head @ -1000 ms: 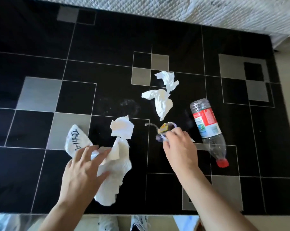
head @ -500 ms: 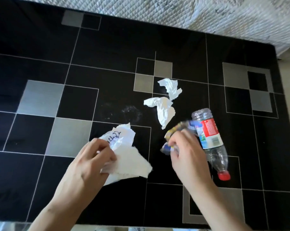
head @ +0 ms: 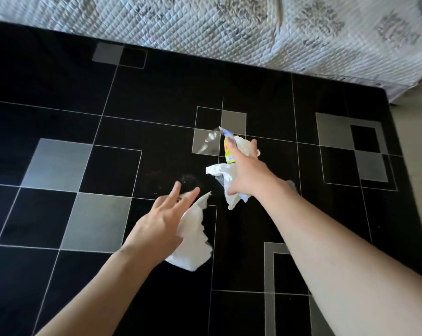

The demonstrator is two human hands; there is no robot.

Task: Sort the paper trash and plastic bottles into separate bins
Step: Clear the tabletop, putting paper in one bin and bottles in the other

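Observation:
My left hand (head: 164, 221) reaches forward above the black table (head: 59, 166), fingers straight and spread. A large white paper (head: 193, 241) hangs under its palm; the thumb is hidden, so the grip is unclear. My right hand (head: 246, 170) stretches out over two crumpled white tissues (head: 218, 170) (head: 245, 143), with fingers straight and thumb apart. A small crushed clear bottle with a yellow label (head: 229, 151) is blurred beside its index finger. My right forearm hides the red-labelled bottle except for a clear sliver (head: 292, 185). No bin is in view.
A quilted white bed cover (head: 253, 27) runs along the table's far edge. Pale floor (head: 416, 166) shows past the table's right edge. The tabletop has grey squares and thin white lines.
Both hands moved forward and their fingers straightened out. The paper came along under my left hand. The small bottle now sits past my right fingers, over the tissues. The view shifted forward.

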